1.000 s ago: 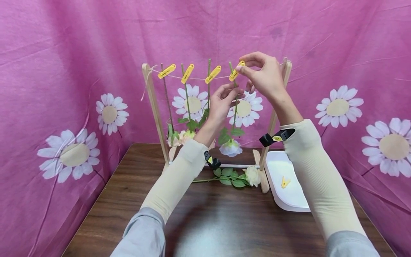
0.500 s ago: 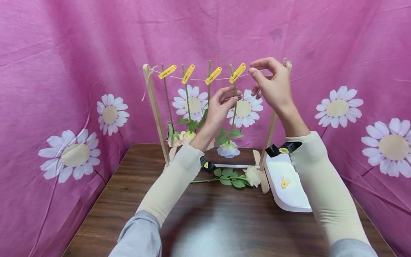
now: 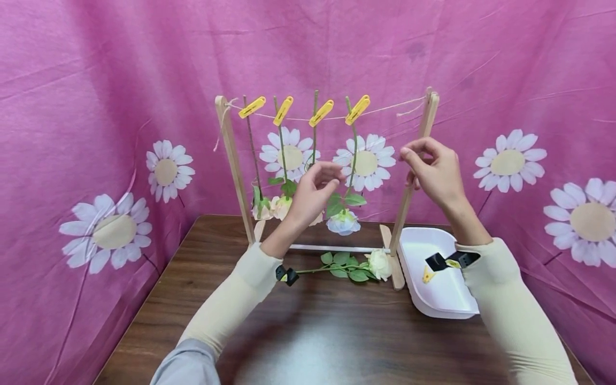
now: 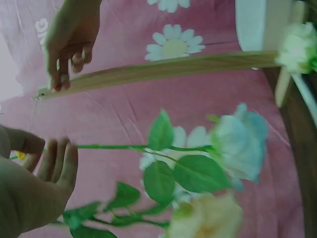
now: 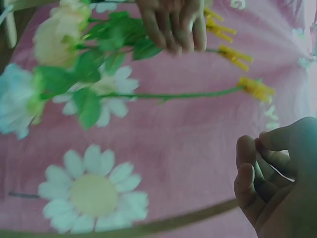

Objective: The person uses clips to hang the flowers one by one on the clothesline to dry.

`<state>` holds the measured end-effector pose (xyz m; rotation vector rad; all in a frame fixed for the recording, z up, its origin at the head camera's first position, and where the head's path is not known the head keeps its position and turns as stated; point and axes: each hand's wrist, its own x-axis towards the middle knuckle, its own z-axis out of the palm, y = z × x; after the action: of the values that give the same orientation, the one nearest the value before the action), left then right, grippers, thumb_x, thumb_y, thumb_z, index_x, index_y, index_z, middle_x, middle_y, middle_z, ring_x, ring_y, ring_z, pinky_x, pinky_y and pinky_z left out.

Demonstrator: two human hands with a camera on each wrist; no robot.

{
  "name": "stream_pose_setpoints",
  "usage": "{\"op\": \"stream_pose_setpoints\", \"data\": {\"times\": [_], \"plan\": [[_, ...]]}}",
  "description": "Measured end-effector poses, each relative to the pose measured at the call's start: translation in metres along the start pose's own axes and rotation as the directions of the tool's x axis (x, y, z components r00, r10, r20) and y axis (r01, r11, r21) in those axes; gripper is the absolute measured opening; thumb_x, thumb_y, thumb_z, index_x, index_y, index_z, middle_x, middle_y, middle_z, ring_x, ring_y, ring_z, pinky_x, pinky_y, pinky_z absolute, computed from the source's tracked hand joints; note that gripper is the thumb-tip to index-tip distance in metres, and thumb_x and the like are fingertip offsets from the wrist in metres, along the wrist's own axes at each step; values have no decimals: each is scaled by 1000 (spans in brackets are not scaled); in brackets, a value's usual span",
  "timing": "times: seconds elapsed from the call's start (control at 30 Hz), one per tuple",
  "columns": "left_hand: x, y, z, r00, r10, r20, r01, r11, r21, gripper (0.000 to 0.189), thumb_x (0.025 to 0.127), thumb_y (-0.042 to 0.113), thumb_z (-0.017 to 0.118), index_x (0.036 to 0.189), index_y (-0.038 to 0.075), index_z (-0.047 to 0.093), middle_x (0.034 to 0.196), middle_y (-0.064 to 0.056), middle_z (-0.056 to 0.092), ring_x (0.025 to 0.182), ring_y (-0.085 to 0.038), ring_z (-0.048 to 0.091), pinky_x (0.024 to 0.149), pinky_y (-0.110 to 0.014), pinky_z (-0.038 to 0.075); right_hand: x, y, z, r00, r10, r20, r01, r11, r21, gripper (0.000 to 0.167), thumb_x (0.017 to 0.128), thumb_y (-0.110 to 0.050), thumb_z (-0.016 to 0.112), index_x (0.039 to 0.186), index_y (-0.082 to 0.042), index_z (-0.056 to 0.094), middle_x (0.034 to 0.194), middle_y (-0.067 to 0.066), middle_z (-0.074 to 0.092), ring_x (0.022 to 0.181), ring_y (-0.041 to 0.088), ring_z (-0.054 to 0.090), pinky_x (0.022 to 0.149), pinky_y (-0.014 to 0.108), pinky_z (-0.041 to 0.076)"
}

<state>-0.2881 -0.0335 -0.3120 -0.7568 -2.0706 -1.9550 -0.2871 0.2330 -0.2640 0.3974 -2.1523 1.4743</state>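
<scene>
Several roses hang head down from a string point(image 3: 387, 109), each stem pinned by a yellow clothespin point(image 3: 357, 110). The rightmost is a pale blue-white rose point(image 3: 343, 222), its stem free of both hands. My left hand point(image 3: 315, 192) is beside that stem, fingers relaxed and holding nothing; in the left wrist view its fingers overlap the green stem point(image 4: 114, 147). Near the right post, my right hand point(image 3: 435, 168) hovers with loosely bent fingers and nothing between them. A cream rose point(image 3: 379, 264) lies on the table under the rack.
Two wooden posts point(image 3: 234, 166) hold the string, with a white rod point(image 3: 337, 248) low between them. On the right stands a white tray point(image 3: 445, 308) with a yellow clothespin point(image 3: 428, 275) in it. A pink floral curtain point(image 3: 327, 48) surrounds the wooden table point(image 3: 308, 331).
My right hand has let go of the rightmost clothespin and moved right and down. The left hand has come away from the stem, moving down and left. The blue-white rose hangs from the string.
</scene>
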Motion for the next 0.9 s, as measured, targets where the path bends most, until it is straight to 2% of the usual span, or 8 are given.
{"op": "stream_pose_setpoints", "data": {"times": [0.1,0.17,0.3,0.43,0.6,0.7,0.77,0.9], "plan": [[-13,-10,-8,998,-26,62,24,999,23,23,104,0,60,126,1,66,117,-21,72,109,-32,72,97,-35,61,-11,17,-10,998,47,31,-46,998,-38,24,104,-23,71,108,0,72,83,-13,76,46,10,62,41,22,49],[-22,-19,-14,993,-42,109,41,999,7,21,105,-1,59,124,-3,66,116,-25,72,100,-23,74,96,-46,63,-18,30,-16,995,81,50,-77,995,-61,27,105,-25,71,109,1,72,81,-13,76,46,10,62,41,23,49],[-37,-40,-27,981,-63,185,70,997,-36,20,105,-6,54,123,-10,63,111,-33,70,88,-12,74,91,-54,64,-31,53,-27,989,129,78,-120,986,-114,31,106,-27,70,112,3,71,79,-18,75,46,11,62,41,24,48],[-53,-59,-41,972,-96,216,99,995,1,20,105,-6,54,121,-10,64,109,-31,71,86,-12,75,85,-41,67,-40,73,-36,982,157,101,-131,965,-226,34,106,-30,68,112,3,71,77,-23,71,47,11,63,41,23,47],[-76,-82,-57,958,-186,219,179,982,50,17,104,-5,56,117,-9,68,110,-37,69,83,-11,73,82,-34,67,-48,106,-47,960,224,166,-136,897,-421,33,107,-35,65,109,-3,72,69,-13,69,49,12,65,44,28,51],[-91,-97,-68,950,-232,209,215,971,100,17,103,-5,57,114,-9,69,107,-36,70,82,-10,72,80,-35,67,-51,125,-52,930,278,238,-125,852,-508,31,108,-34,63,110,-4,72,68,-1,72,51,16,65,45,32,52],[-100,-106,-75,942,-268,200,244,960,135,16,102,-5,57,113,-9,69,106,-33,72,82,-11,72,80,-38,67,-53,138,-56,901,319,294,-111,825,-553,31,108,-32,63,108,-2,72,72,3,72,53,17,65,46,34,53],[-115,-121,-89,925,-332,188,301,938,173,18,101,-6,57,114,-11,68,106,-30,72,85,-14,71,85,-45,66,-58,169,-62,816,424,392,-106,777,-620,30,107,-29,62,104,-1,71,78,8,72,54,16,64,46,34,53]]}}
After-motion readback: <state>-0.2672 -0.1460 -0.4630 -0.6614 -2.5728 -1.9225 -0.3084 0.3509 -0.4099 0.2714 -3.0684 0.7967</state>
